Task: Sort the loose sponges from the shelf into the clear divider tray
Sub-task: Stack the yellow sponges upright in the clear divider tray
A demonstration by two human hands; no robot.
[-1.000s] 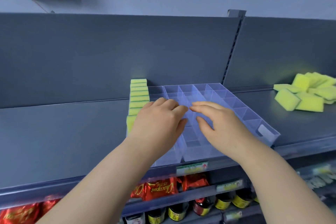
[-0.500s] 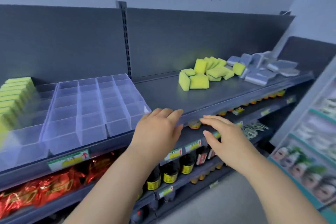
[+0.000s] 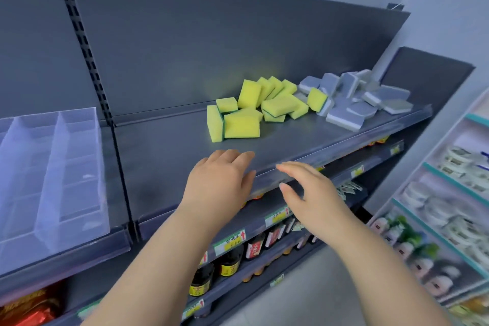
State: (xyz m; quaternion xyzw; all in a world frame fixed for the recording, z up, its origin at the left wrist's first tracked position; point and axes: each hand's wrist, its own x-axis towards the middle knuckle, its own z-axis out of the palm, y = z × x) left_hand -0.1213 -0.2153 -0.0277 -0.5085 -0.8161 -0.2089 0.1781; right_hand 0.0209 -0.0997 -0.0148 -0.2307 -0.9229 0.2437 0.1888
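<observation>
A heap of yellow sponges (image 3: pixel 242 124) lies on the dark shelf (image 3: pixel 164 151), with a heap of grey sponges (image 3: pixel 346 116) beside it on the right. The clear divider tray (image 3: pixel 60 174) stands at the left edge, partly cut off, its visible compartments bare. My left hand (image 3: pixel 221 180) hovers palm down over the shelf's front edge, fingers relaxed, holding nothing. My right hand (image 3: pixel 311 193) is just to its right, in front of the shelf edge, fingers spread and empty. Both hands are short of the yellow heap.
Below the shelf run lower shelves with dark bottles (image 3: pixel 230 264) and red packets (image 3: pixel 29 309). A rack of packaged goods (image 3: pixel 444 209) stands at the right. A slotted upright (image 3: pixel 87 53) splits the back panel.
The view has swung right: the tray slid to the left edge and the sponge heaps came to the middle. Both hands left the tray and moved right along the shelf front.
</observation>
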